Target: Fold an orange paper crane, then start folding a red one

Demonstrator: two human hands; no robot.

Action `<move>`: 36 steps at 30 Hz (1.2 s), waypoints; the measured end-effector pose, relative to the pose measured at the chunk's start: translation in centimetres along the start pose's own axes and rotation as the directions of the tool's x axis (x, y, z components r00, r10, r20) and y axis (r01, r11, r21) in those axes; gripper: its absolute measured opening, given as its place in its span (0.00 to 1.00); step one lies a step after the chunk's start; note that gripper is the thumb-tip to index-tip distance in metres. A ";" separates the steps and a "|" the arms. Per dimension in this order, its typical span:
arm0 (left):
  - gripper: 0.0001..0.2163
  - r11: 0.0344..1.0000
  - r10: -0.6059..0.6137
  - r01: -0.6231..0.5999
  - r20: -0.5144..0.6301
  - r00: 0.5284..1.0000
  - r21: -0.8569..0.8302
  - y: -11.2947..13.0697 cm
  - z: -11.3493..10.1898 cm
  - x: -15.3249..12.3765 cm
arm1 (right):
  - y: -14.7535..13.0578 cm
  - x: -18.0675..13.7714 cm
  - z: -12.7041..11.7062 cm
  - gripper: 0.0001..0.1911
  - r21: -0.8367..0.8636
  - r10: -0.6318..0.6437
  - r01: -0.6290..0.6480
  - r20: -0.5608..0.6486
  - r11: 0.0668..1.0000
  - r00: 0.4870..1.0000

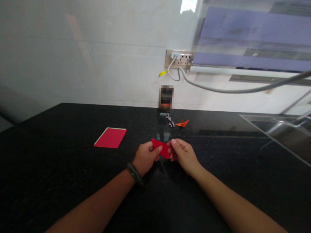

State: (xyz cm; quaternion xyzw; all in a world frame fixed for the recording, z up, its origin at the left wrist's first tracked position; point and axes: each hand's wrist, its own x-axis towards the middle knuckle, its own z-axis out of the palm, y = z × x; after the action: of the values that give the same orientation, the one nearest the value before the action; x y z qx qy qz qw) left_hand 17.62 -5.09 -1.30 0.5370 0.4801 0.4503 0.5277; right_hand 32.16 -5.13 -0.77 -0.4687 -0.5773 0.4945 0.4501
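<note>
Both hands hold a small folded red paper (162, 147) just above the black counter (60, 181), near its middle. My left hand (145, 158) pinches the paper's left side, thumb on top, with a dark bangle on the wrist. My right hand (182, 154) grips the paper's right edge with curled fingers. The paper shows as a slanted, pointed shape between the two thumbs.
A stack of red paper sheets (110, 138) lies to the left. An orange paper crane (182, 123) and a small beaded charm (170, 122) sit behind, by a blurred dark device (166, 98). A wall socket (179, 59) with a white cable is above. A sink (282, 132) is at right.
</note>
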 end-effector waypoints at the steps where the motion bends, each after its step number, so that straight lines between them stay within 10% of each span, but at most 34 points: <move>1: 0.10 1.000 0.008 -0.008 -0.003 1.000 -0.004 0.0 -0.1 0.0 | -0.1 0.0 0.0 0.15 0.013 0.017 -0.017 0.006 1.000 1.000; 12: 0.12 0.869 0.227 -0.201 -0.002 0.974 0.452 -0.3 -0.3 -0.5 | 0.6 -0.5 0.3 0.04 -0.498 -0.285 0.206 -0.088 0.842 0.954; 23: 0.11 0.937 0.122 -0.115 -0.003 0.992 0.329 0.0 0.2 -0.6 | 0.0 -1.0 0.1 0.08 -0.746 -0.586 0.436 0.077 0.503 0.807; 36: 0.13 0.862 0.271 -0.226 -0.035 0.962 0.454 -0.6 0.0 -0.7 | 0.4 -0.6 0.5 0.09 -0.516 -0.284 0.190 -0.110 0.835 0.952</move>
State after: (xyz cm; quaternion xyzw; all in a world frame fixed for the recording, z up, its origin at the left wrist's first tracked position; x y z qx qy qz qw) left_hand 17.52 -5.79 -1.93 0.6783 0.5221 0.4183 0.3041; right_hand 31.81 -5.76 -1.28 -0.5368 -0.6954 0.2234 0.4222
